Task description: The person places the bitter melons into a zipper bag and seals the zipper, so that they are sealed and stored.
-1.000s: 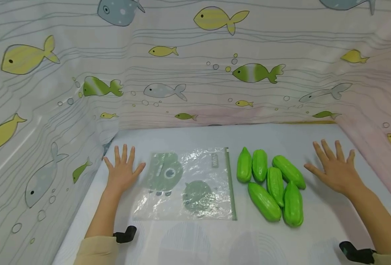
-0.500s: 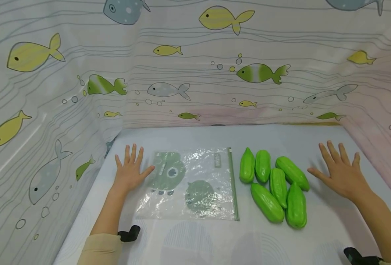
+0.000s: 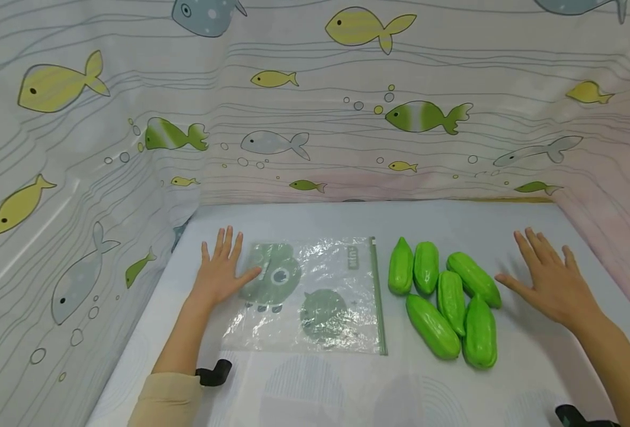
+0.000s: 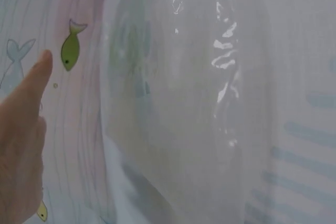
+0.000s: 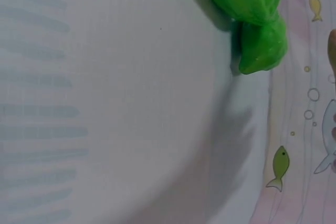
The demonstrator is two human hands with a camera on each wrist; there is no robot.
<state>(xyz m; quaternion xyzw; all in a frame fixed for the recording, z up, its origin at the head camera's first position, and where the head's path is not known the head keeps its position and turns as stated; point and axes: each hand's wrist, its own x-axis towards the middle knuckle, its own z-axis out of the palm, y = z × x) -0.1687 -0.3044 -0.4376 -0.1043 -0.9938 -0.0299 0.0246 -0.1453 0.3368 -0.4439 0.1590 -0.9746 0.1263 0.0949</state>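
A clear zip bag (image 3: 325, 279) printed with green cartoon figures lies flat on the table, its green zip edge on the right. My left hand (image 3: 217, 277) has its fingers spread at the bag's left side, the thumb over the bag's edge; whether it touches cannot be told. In the left wrist view the bag (image 4: 178, 108) looks shiny and blurred. Several bright green, cucumber-shaped vegetables (image 3: 433, 326) lie grouped right of the bag. My right hand (image 3: 555, 290), fingers straight and apart, is just right of them and holds nothing. One vegetable (image 5: 252, 14) shows in the right wrist view.
A white table (image 3: 304, 403) with pale blue patterns bears everything. A fish-printed sheet (image 3: 293, 107) hangs behind it and along both sides. Black wrist mounts (image 3: 216, 372) sit on both forearms.
My left hand has moved right, from beside the bag to where its thumb overlaps the bag's left edge. My right hand stays nearly in place. The head view has shifted slightly.
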